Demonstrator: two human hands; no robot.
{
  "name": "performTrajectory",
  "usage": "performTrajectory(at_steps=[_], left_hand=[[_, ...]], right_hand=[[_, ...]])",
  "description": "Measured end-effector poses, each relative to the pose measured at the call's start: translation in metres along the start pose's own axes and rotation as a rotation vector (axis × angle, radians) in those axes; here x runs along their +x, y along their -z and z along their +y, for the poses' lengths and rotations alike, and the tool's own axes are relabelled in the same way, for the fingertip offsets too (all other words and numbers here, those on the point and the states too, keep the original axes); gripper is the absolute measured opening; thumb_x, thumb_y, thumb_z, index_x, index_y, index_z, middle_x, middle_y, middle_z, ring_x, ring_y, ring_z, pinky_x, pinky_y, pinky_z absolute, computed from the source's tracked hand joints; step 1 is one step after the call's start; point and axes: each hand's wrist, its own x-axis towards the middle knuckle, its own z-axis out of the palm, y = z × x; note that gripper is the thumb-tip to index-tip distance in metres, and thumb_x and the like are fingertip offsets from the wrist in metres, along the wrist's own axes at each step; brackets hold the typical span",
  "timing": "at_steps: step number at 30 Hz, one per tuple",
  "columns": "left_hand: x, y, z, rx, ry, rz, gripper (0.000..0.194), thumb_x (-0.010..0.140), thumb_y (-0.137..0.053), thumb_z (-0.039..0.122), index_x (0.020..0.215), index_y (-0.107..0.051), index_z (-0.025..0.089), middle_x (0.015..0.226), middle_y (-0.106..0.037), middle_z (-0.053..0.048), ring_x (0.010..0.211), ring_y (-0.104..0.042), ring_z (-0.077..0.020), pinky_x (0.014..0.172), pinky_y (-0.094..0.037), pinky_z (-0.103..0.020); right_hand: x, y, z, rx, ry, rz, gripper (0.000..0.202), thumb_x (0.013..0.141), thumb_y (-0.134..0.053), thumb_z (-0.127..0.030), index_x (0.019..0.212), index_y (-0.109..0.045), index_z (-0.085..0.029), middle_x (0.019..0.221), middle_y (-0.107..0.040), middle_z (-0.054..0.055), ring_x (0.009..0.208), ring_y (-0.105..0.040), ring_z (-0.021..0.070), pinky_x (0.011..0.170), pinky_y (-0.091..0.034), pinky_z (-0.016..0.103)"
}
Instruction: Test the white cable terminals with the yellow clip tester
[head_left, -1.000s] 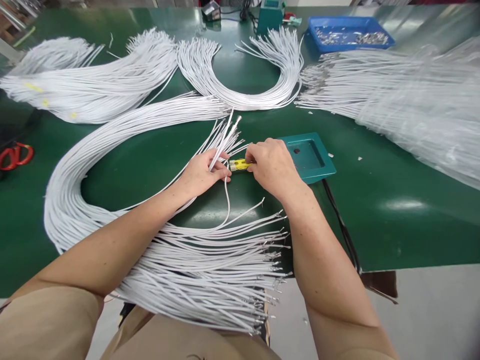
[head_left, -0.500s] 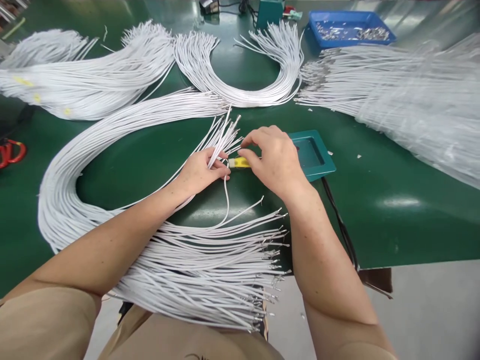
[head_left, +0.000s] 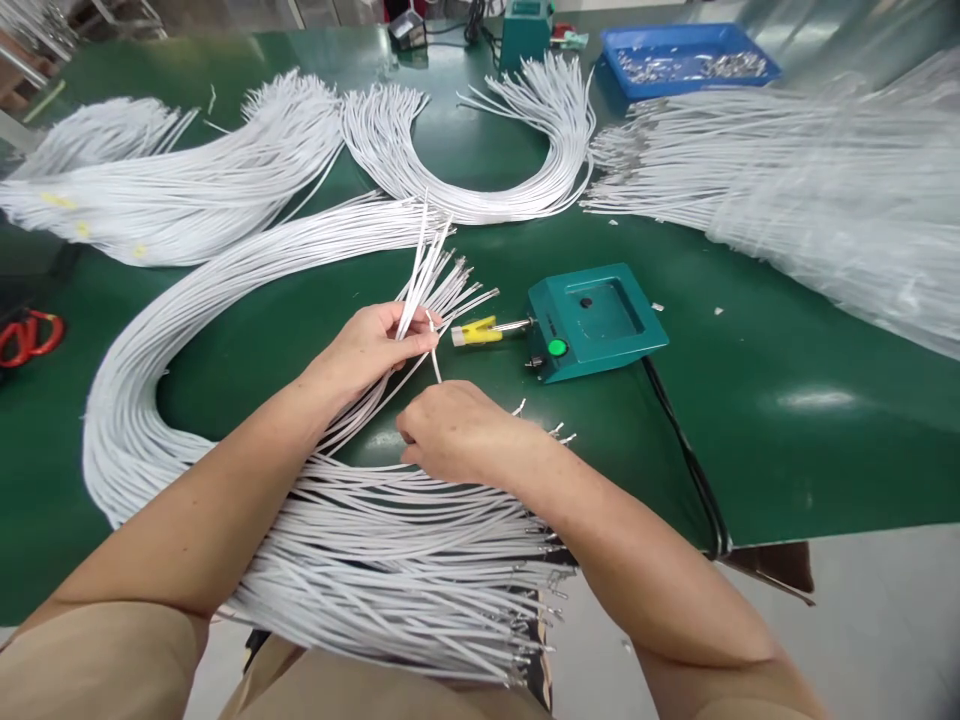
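tabletop: green and glossy [head_left: 787,440], catching light in pale patches, spread across most of the view.
floor: pale grey [head_left: 885,610], seen past the table's near edge at right.
far left: red loop handles [head_left: 46,333] lie at the edge of the view, below a heap of white wires [head_left: 180,195] with yellow marks.
curved bundle: white wires [head_left: 127,400] sweep round the left in a broad bend, their near ends tipped with metal and lying toward the right.
left hand: the fingers [head_left: 394,340] are closed around held wires [head_left: 417,275], slim and white, slanting up above the middle of the table.
right hand: curled [head_left: 465,430] just below, over the near wires; one wire runs down to it, but i cannot tell whether the hidden fingertips grip it.
teal device: a box [head_left: 652,340] with a lit-looking green button [head_left: 557,347], a recessed top and a yellow piece [head_left: 480,331] jutting left.
blue tray: at far right [head_left: 675,40], holding small silvery pieces [head_left: 731,66].
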Motion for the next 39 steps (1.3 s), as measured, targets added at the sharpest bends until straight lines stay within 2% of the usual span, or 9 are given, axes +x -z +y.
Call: performTrajectory(at_steps=[3,7,9,12,15,19,28,32,39], left_hand=[[-0.002,-0.002,0.005,-0.151,0.033,0.023,0.032,0.075,-0.076,0.04,0.097,-0.074,0.018,0.087,-0.064,-0.003,0.071,-0.055,-0.01,0.057,-0.041,-0.02],[-0.002,-0.004,0.009,-0.293,0.031,0.002,0.03,0.076,-0.076,0.039,0.096,-0.074,0.017,0.078,-0.061,-0.001,0.069,-0.055,-0.0087,0.062,-0.045,-0.02],[-0.002,-0.005,0.009,-0.295,0.021,0.016,0.032,0.071,-0.08,0.034,0.096,-0.073,0.017,0.077,-0.063,0.0,0.068,-0.056,-0.0091,0.065,-0.047,-0.021],[-0.003,-0.007,0.007,-0.262,-0.011,0.034,0.03,0.07,-0.081,0.03,0.094,-0.071,0.016,0.076,-0.066,0.0,0.07,-0.061,-0.0112,0.07,-0.049,-0.024],[-0.005,-0.009,0.007,-0.176,0.0,-0.072,0.024,0.073,-0.078,0.03,0.091,-0.069,0.016,0.075,-0.067,-0.001,0.072,-0.064,-0.0125,0.071,-0.05,-0.025],[-0.008,-0.009,0.011,-0.23,0.029,-0.172,0.021,0.075,-0.076,0.033,0.087,-0.068,0.017,0.085,-0.071,-0.004,0.082,-0.068,-0.0155,0.079,-0.052,-0.027],[-0.008,-0.014,0.01,-0.302,-0.128,0.004,0.033,0.068,-0.08,0.022,0.07,-0.048,0.018,0.07,-0.06,0.004,0.068,-0.061,-0.0097,0.056,-0.041,-0.02],[-0.009,-0.014,0.007,-0.13,-0.176,0.104,0.031,0.066,-0.081,0.024,0.072,-0.051,0.019,0.065,-0.056,0.006,0.054,-0.049,-0.0062,0.055,-0.041,-0.022],[-0.009,-0.013,0.007,-0.039,-0.192,0.118,0.029,0.069,-0.078,0.03,0.077,-0.052,0.019,0.081,-0.068,0.0,0.067,-0.06,-0.0117,0.064,-0.046,-0.025]], right_hand=[[-0.005,0.004,-0.002,0.089,0.038,-0.057,0.031,0.074,-0.069,-0.024,0.048,-0.052,-0.024,0.047,-0.053,-0.001,0.044,-0.039,0.014,0.046,-0.03,0.03],[-0.009,0.016,0.01,0.393,-0.05,-0.133,0.034,0.081,-0.063,-0.024,0.049,-0.051,-0.021,0.045,-0.054,-0.003,0.04,-0.048,0.011,0.04,-0.034,0.024],[-0.008,0.023,0.023,0.568,-0.182,0.083,0.035,0.088,-0.056,-0.031,0.055,-0.052,-0.02,0.047,-0.056,-0.002,0.038,-0.052,0.0099,0.039,-0.038,0.022],[-0.006,0.033,0.046,0.828,-0.325,0.644,0.025,0.087,-0.06,-0.041,0.074,-0.058,-0.02,0.054,-0.059,-0.003,0.037,-0.052,0.0083,0.038,-0.038,0.021],[-0.004,0.036,0.061,0.996,-0.273,0.886,0.026,0.082,-0.067,-0.045,0.081,-0.059,-0.02,0.058,-0.058,-0.005,0.041,-0.05,0.0075,0.039,-0.039,0.021],[0.001,0.032,0.062,1.125,-0.204,0.875,0.028,0.076,-0.073,-0.041,0.069,-0.058,-0.019,0.055,-0.053,-0.006,0.046,-0.044,0.0065,0.044,-0.039,0.021],[0.007,0.025,0.048,1.11,-0.135,0.745,0.025,0.073,-0.076,-0.038,0.077,-0.065,-0.016,0.072,-0.064,-0.001,0.061,-0.056,0.0087,0.053,-0.043,0.021],[0.008,0.024,0.048,1.077,-0.181,0.805,0.029,0.066,-0.081,-0.039,0.076,-0.066,-0.017,0.072,-0.065,-0.001,0.062,-0.056,0.0095,0.054,-0.044,0.022],[0.008,0.024,0.052,1.309,-0.177,0.729,0.021,0.072,-0.076,-0.035,0.07,-0.068,-0.016,0.065,-0.062,-0.001,0.055,-0.047,0.0073,0.054,-0.041,0.023]])
